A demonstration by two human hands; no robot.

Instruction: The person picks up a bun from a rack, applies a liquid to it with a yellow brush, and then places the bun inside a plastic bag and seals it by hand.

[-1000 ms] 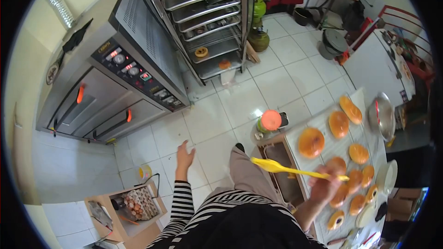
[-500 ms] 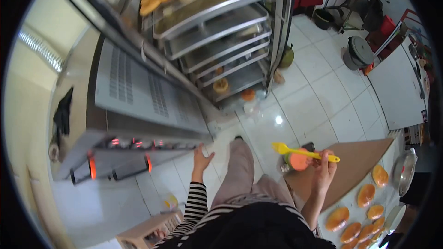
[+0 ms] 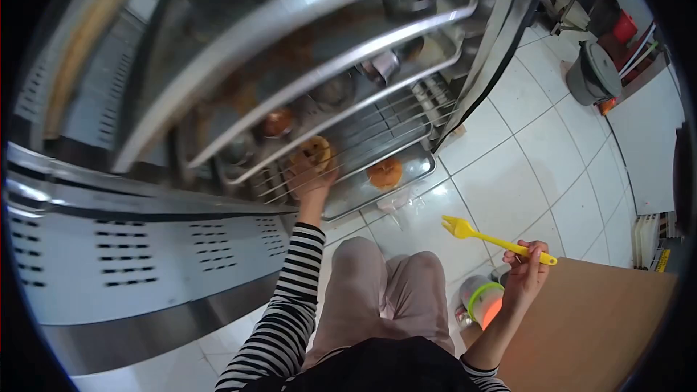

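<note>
The left hand [image 3: 311, 180] reaches into the rack [image 3: 501, 51], its fingers against the near side of a bun [image 3: 314, 149] with a dark-topped middle; the bun hides some of the fingertips, so I cannot tell whether they pinch it or only touch it. The bun is at the left end of the wire shelf [image 3: 385, 120], near its front edge, and I cannot tell whether it lies on the wires or on something just under them. On the bottom tray [image 3: 419, 165], a browned roll [image 3: 385, 173] lies near the front edge, toward the right front corner. A clear bag [image 3: 396, 205] is on the floor [image 3: 494, 167] just before that edge. Higher up, a metal cup [image 3: 381, 67] sits behind the rim of another tray [image 3: 363, 101]. The right hand [image 3: 526, 270] is well apart from the rack, thumb and fingers pinching the handle of a yellow brush [image 3: 501, 242] near its end; the bristle end points left and slightly up, clear of everything. Below this hand, a tub [image 3: 475, 294] with a green rim and an orange lid stands near the left edge of a brown board [image 3: 595, 312]. A vented panel [image 3: 145, 261] stands left of the striped left sleeve [image 3: 296, 268].
</note>
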